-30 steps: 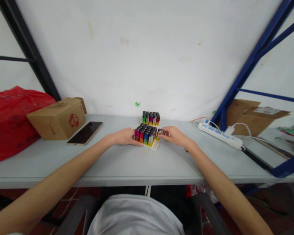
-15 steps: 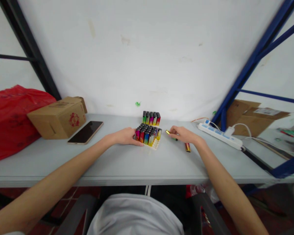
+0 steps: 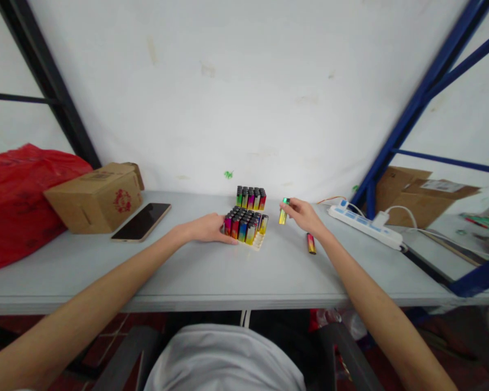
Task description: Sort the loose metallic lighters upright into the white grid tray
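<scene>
My right hand point(image 3: 303, 213) pinches a green-and-yellow lighter point(image 3: 283, 214), held nearly upright above the table. To its left stands a white tray point(image 3: 257, 244) packed with upright lighters point(image 3: 242, 228) in several colours, with open slots along its right front corner. My left hand point(image 3: 208, 227) grips the left side of this tray, thumb along the front; its fingertips behind are hidden. A red-and-yellow lighter point(image 3: 311, 244) lies on the table below my right hand. Behind the tray, another block of upright lighters point(image 3: 251, 198) stands near the wall.
On the left are a phone point(image 3: 142, 222), a cardboard box point(image 3: 98, 198) and a red plastic bag point(image 3: 24, 201). A white power strip point(image 3: 364, 225) with plugged cables lies at right, beside a blue metal frame point(image 3: 407, 125). The table's front edge point(image 3: 236, 304) runs close to my body.
My right hand has picked the green-and-yellow lighter up off the table and turned it upright. My left hand stays at the tray.
</scene>
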Tool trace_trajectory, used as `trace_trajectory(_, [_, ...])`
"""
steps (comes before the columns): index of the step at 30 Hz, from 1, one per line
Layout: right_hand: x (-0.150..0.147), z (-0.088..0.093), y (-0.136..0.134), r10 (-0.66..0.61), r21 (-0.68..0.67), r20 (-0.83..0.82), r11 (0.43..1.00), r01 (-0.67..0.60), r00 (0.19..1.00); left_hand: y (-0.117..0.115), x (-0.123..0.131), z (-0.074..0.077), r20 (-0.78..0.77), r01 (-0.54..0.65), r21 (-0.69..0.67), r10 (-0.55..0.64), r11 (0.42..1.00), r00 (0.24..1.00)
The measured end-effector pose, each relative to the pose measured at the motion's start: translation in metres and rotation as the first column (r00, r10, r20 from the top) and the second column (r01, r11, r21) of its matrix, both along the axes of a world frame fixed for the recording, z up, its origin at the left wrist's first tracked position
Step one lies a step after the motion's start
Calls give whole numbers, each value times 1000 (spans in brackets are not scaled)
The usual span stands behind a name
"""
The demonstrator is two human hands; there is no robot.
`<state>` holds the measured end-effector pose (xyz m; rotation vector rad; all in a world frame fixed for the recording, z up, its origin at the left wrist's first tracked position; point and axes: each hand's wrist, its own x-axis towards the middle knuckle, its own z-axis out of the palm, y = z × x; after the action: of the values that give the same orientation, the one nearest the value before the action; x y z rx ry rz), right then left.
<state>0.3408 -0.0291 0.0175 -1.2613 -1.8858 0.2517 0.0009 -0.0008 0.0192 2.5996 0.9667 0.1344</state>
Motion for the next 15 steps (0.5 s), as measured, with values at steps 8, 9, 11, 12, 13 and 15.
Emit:
trace_trajectory(8, [-26,2,-13,191,-233,-387,926,-296,902,-2,0,2,-6,-23,-22,22,1000,1000])
trace_trajectory(9, [-29,2,-14,198,-249,-433,911,-328,879,-2,1,2,-4,-20,-17,20,1000,1000])
trace_trajectory(11, [-34,1,-16,182,-291,-494,887,-359,850,-1,1,2,8,-2,-9,2,1000,1000])
trace_trajectory(12, [-37,0,-16,160,-321,-512,876,-360,844,-1,1,2,11,11,-8,-10,1000,1000])
trace_trajectory(13, [-39,-1,-16,130,-350,-523,868,-351,842,-1,1,2,12,18,-11,-18,1000,1000])
trace_trajectory(15, [-43,-4,-15,64,-389,-527,869,-308,847,-2,1,2,8,12,-24,-12,1000,1000])
